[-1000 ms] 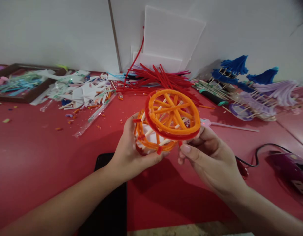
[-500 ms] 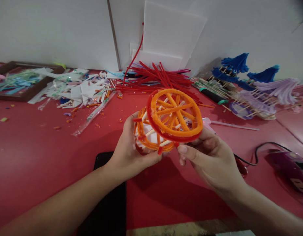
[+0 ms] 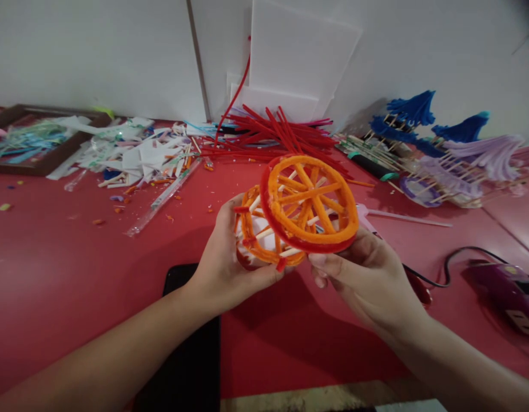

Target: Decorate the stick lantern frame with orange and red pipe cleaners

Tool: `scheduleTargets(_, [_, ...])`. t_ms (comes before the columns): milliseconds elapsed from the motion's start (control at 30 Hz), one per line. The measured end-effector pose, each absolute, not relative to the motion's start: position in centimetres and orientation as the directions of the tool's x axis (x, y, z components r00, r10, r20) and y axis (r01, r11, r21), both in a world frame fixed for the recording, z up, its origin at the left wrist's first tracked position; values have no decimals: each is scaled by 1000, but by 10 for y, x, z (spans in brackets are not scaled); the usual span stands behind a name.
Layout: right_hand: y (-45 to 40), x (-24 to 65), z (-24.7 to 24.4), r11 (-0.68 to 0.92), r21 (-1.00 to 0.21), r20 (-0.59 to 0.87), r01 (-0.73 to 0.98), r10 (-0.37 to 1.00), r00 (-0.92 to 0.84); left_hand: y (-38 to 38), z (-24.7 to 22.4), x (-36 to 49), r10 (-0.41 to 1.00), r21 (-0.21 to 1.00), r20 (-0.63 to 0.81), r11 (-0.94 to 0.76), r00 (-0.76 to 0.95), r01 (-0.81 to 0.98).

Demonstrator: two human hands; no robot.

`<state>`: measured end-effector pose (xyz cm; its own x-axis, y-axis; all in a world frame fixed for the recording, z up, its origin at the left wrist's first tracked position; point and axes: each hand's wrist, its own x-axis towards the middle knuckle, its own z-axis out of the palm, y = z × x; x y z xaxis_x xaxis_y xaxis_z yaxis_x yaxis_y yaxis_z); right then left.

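An orange and red wheel-shaped frame (image 3: 311,199) with crossing spokes tops a small structure of pale sticks. Lower and to its left is an orange ring section (image 3: 264,250) with red bits at its edge. My left hand (image 3: 230,266) is wrapped round this lower section, thumb along its near side. My right hand (image 3: 362,266) grips the wheel's near right edge between thumb and fingers. Some of the fingers of both hands are hidden behind the structure.
Red stems (image 3: 285,134) lie at the back, white scraps (image 3: 144,157) at the left beside a brown tray (image 3: 45,166). Blue and lilac umbrella-like pieces (image 3: 461,129) stand right. A black device (image 3: 191,343) lies under my left forearm; a purple corded tool (image 3: 500,286) sits right.
The wheel-shaped frame has shifted slightly right and tilted more toward the camera. Both hands keep their hold, with the right fingers moved slightly.
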<state>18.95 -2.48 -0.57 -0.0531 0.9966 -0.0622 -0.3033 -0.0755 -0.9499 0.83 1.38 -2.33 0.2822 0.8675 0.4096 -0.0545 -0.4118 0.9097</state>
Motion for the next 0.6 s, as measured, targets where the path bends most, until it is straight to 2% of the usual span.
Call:
scheduleTargets(333, [-25, 185, 3, -150, -915, -142, -375, 989, -48, 14, -24, 8, 857, 890, 440, -455, 269, -7])
scheduleTargets(600, [-24, 185, 1, -126, -917, -113, -378, 992, -57, 14, -24, 7, 855, 883, 448, -469, 261, 18])
